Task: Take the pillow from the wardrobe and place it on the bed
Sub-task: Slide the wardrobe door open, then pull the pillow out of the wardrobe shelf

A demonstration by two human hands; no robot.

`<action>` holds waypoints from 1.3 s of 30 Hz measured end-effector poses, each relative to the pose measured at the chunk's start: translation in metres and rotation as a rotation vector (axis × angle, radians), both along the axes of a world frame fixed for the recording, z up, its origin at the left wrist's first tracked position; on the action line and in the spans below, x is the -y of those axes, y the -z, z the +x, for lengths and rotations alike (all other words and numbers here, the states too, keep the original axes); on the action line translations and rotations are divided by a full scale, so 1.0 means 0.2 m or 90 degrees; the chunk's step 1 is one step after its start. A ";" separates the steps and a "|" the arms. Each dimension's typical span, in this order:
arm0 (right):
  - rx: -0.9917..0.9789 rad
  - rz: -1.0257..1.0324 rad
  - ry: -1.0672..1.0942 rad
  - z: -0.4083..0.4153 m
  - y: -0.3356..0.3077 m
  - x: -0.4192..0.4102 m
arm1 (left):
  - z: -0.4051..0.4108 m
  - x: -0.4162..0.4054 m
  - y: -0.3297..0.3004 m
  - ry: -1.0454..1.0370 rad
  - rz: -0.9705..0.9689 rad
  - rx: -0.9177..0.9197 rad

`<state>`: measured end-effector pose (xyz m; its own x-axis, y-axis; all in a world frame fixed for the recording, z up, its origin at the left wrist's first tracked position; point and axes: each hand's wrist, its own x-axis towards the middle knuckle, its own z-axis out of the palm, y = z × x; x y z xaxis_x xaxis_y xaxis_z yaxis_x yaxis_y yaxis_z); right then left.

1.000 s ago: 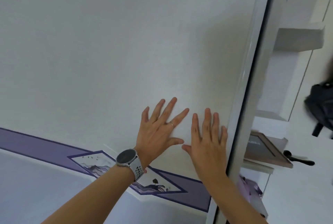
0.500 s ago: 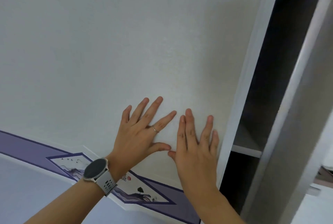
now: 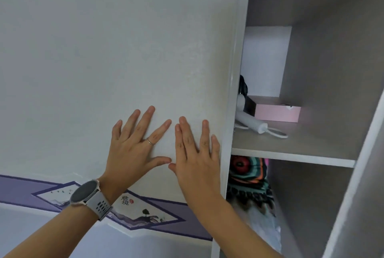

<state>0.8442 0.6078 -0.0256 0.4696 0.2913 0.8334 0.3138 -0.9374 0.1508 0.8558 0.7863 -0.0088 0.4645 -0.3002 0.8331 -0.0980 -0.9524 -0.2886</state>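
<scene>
A white sliding wardrobe door point(image 3: 124, 50) fills most of the view. My left hand point(image 3: 133, 149), with a ring and a watch on the wrist, lies flat on it with fingers spread. My right hand point(image 3: 197, 154) presses flat beside it, close to the door's right edge point(image 3: 232, 91). Right of that edge the wardrobe's inside shows. In the lower compartment a colourful patterned pillow point(image 3: 249, 176) in red, teal and black peeks out, partly hidden behind the door and my right forearm.
A grey shelf point(image 3: 301, 151) divides the open part. On it lie a pink box point(image 3: 276, 112), a white roller-like object point(image 3: 253, 124) and something black point(image 3: 243, 87). A purple band with a painted picture point(image 3: 145, 212) runs across the door's lower part.
Both flat hands have moved left with the door, and the gap at its right edge has widened. The shelf, the box and the patterned pillow have come into sight.
</scene>
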 end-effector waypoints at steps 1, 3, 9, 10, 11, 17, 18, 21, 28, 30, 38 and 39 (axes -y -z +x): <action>0.000 0.003 0.001 0.00 0.00 -0.06 | 0.00 -0.07 0.00 0.002 -0.002 -0.002; 0.005 0.004 0.004 -0.01 0.00 -0.18 | 0.00 -0.19 0.00 0.007 0.001 -0.007; -0.001 -0.001 0.008 -0.01 -0.01 -0.52 | -0.01 -0.53 -0.01 0.033 -0.023 -0.015; -0.003 -0.003 0.008 -0.01 -0.01 -0.57 | 0.00 -0.58 -0.01 0.034 -0.021 -0.016; -0.006 -0.006 0.008 -0.01 -0.02 -0.61 | 0.00 -0.63 -0.01 0.034 -0.020 -0.017; -0.012 -0.020 -0.008 0.02 -0.01 -0.85 | 0.00 -0.88 -0.01 0.019 -0.027 -0.030; -0.015 -0.019 -0.012 0.02 -0.01 -0.88 | 0.00 -0.91 -0.01 0.018 -0.027 -0.032; -0.010 -0.020 -0.010 0.03 0.00 -0.95 | 0.00 -0.98 -0.01 0.018 -0.026 -0.035; -0.011 -0.024 0.000 0.02 -0.01 -1.01 | 0.00 -1.04 -0.01 0.014 -0.029 -0.028; -0.012 -0.024 -0.002 0.02 -0.01 -1.01 | 0.00 -1.04 -0.01 0.015 -0.031 -0.023; -0.037 -0.037 -0.011 0.00 -0.02 -0.95 | -0.03 -0.97 -0.02 0.006 -0.028 -0.020; -0.043 -0.042 -0.022 -0.02 -0.03 -0.93 | -0.05 -0.95 -0.02 0.006 -0.032 -0.025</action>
<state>0.8407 0.7933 -0.0197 0.5128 0.3610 0.7789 0.3566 -0.9149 0.1892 0.8464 0.9771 -0.0048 0.4946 -0.2626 0.8285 -0.1167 -0.9647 -0.2360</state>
